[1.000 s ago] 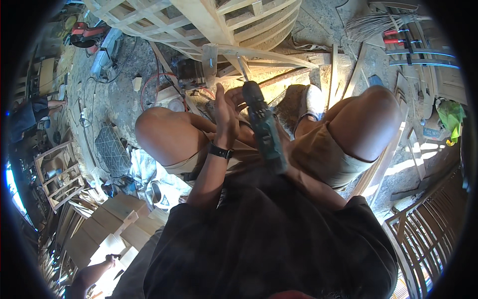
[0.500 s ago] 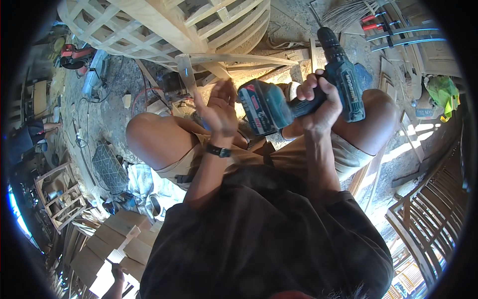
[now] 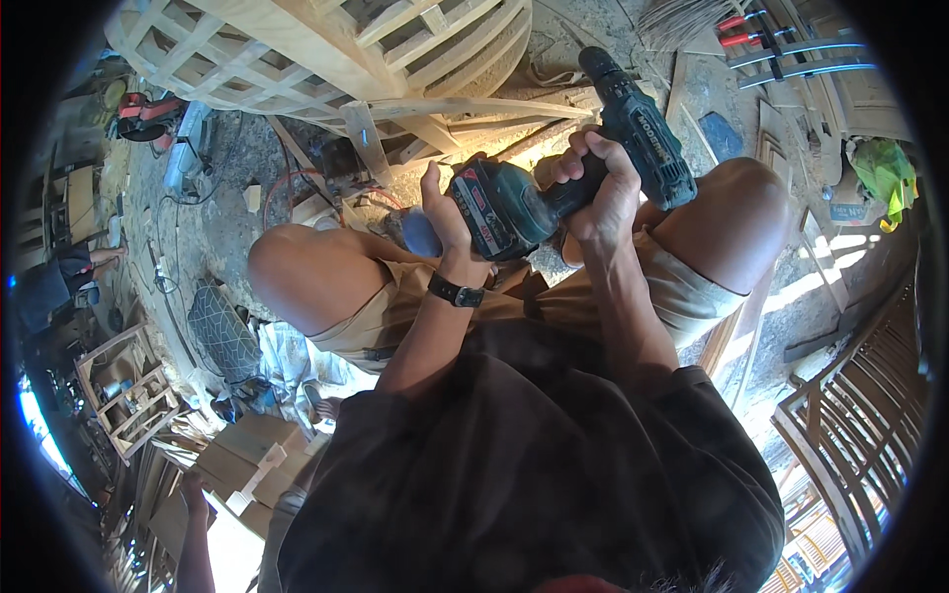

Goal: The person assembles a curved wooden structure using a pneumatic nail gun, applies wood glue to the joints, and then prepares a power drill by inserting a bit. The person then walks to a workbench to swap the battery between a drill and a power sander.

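A dark teal cordless drill [image 3: 647, 148] lies across the space above my lap, its chuck and long thin bit aimed at the upper left. My right hand [image 3: 603, 188] is wrapped round its handle. At the drill's foot is a black battery pack [image 3: 499, 208] with a red label. My left hand [image 3: 450, 217] presses against the battery's outer side, thumb up; most of its fingers are hidden behind the pack. Beyond my hands stands a curved wooden lattice frame [image 3: 386, 59], with a pale strip of wood [image 3: 364, 141] leaning at its lower edge.
Red-handled clamps [image 3: 741, 30] lie at the upper right. A slatted wooden panel [image 3: 850, 415] stands at the right. At the left are a red power tool [image 3: 148, 117] and a cable on the floor. Another person's arm [image 3: 196, 534] reaches in at the lower left, beside cardboard boxes [image 3: 247, 450].
The drill has moved left and slightly down in my right hand. My left hand, formerly apart with its palm open, has come against the battery. The other person's arm has shifted left.
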Action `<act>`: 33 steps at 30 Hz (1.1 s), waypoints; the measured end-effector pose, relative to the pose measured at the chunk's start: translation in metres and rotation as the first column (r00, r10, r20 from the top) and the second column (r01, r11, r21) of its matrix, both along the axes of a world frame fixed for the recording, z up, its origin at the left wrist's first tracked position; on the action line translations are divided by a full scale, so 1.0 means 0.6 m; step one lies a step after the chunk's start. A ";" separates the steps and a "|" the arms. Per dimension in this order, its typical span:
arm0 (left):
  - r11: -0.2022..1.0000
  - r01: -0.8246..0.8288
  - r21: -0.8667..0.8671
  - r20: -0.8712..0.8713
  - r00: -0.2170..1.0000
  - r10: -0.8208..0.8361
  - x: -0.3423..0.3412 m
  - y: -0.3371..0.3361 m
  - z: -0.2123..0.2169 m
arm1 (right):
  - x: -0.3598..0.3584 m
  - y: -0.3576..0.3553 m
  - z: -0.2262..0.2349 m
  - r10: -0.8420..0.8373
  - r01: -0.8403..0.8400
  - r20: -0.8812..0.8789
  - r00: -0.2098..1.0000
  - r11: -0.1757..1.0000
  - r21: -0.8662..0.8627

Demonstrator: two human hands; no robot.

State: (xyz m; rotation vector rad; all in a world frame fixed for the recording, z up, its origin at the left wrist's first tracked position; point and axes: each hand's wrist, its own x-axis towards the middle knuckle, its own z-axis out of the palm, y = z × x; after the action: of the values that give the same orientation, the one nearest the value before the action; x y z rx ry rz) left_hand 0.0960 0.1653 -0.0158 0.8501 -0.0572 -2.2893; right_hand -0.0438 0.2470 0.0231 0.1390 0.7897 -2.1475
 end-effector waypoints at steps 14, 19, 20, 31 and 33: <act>0.974 0.227 0.017 0.099 0.969 -0.228 0.032 0.024 0.051 | -0.020 0.039 -0.034 0.145 -0.154 -0.053 0.988 0.902 -0.404; 0.870 0.488 0.065 -0.179 0.864 -0.471 0.057 0.058 0.080 | -0.036 0.045 -0.021 0.217 -0.309 -0.224 0.950 0.763 -0.569; 0.856 0.513 0.070 -0.220 0.845 -0.488 0.060 0.061 0.085 | -0.036 0.045 -0.020 0.242 -0.344 -0.246 0.939 0.722 -0.600; 0.856 0.517 0.035 -0.021 0.856 -0.516 0.059 0.060 0.110 | -0.040 0.043 -0.032 0.270 -0.399 -0.297 0.916 0.697 -0.596; 0.833 0.553 0.008 0.066 0.831 -0.552 0.061 0.057 0.112 | -0.038 0.043 -0.028 0.284 -0.401 -0.285 0.915 0.694 -0.598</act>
State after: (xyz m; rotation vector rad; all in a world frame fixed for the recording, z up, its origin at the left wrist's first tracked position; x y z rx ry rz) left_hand 0.1324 0.1998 0.0517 1.0006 -0.3946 -2.7924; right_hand -0.0668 0.2726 0.0063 -0.5314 0.0950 -1.9526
